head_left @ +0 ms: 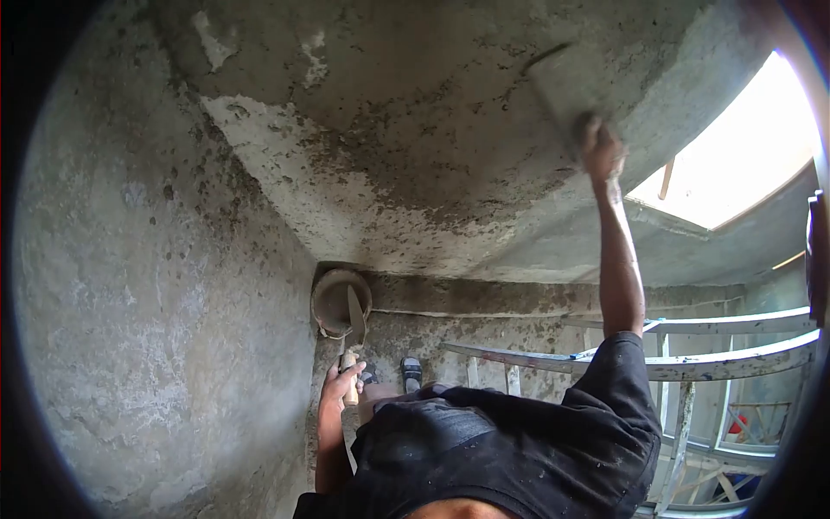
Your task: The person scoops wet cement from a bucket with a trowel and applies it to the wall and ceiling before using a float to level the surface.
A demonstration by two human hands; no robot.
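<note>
Pressing a flat grey float [560, 86], gripped in the right hand [603, 154], against rough wet plaster [415, 156] overhead. Lower left, left hand [340, 381] clenched round a wooden-handled trowel [354, 324], blade over a round pan [333, 298].

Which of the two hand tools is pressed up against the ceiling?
The float in the right hand, smeared grey. The trowel in the left hand points down at the pan.

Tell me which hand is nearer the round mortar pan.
Left. The left hand grips a wooden-handled trowel just below the round mortar pan; the right hand is raised overhead, far away.
</note>
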